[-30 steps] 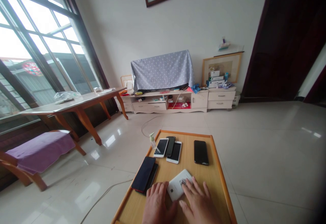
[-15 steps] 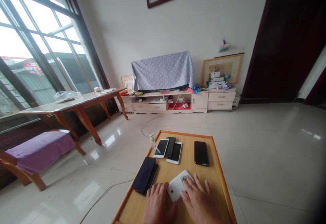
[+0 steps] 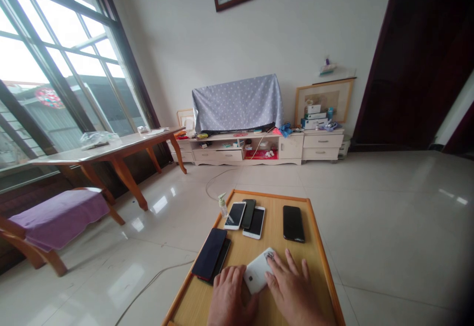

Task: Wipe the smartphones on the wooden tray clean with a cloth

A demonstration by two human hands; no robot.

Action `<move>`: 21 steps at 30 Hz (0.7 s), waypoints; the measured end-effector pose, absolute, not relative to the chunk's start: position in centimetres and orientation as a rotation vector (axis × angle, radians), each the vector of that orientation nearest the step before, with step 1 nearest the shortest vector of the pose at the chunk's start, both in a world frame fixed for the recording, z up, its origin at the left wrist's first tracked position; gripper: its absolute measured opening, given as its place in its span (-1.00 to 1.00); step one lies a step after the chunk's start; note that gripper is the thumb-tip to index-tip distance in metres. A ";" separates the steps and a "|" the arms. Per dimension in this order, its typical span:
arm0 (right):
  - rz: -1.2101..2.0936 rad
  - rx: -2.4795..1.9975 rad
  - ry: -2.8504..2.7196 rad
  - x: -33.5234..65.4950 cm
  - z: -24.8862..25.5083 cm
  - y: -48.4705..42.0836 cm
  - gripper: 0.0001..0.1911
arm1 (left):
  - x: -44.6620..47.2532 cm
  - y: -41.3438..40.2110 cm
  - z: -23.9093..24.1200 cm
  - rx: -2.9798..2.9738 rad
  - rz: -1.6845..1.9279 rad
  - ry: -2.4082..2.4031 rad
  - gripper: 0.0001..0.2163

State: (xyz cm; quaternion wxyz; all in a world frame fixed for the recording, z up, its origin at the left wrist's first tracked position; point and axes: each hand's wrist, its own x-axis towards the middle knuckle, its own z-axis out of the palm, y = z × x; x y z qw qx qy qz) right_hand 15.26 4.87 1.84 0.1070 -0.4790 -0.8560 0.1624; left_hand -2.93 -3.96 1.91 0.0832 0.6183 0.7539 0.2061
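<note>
A white smartphone (image 3: 257, 272) lies back side up and slanted on the wooden tabletop, its dark camera cluster at the upper right corner. My left hand (image 3: 229, 296) grips the phone's lower left end, with curled fingers and the thumb at its near edge. Over the right part of the phone is my right hand (image 3: 292, 286), fingers spread, the index fingertip by the camera cluster and the thumb near its lower edge. To the left, a dark blue phone (image 3: 210, 253) partly covers a black phone (image 3: 222, 262).
Farther back lie a white-framed phone (image 3: 235, 216), a dark phone (image 3: 249, 212) and another white phone (image 3: 255, 223), overlapping. A black phone (image 3: 293, 224) lies at right. A pump bottle (image 3: 222, 206) stands by the raised wooden rim (image 3: 326, 262).
My right hand has slid slightly right across the phone, with its fingers spread wider and more of the white back showing. My left hand keeps its place.
</note>
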 end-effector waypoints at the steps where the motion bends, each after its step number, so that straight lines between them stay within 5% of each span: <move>1: 0.500 -1.392 -2.538 15.1 1.9 4.7 -0.40 | -3.0 -4.0 1.9 1.842 0.615 2.252 -0.57; 7: 0.778 -1.107 -2.721 13.6 4.0 2.5 -0.44 | -3.3 -3.8 1.8 1.798 0.551 2.251 -0.52; 15: 0.482 -1.397 -2.528 15.1 1.9 4.9 -0.42 | -2.9 -3.9 2.1 1.836 0.595 2.264 -0.57; 21: 0.671 -1.214 -2.687 14.4 2.8 3.6 -0.40 | -3.2 -3.8 1.8 1.821 0.587 2.252 -0.56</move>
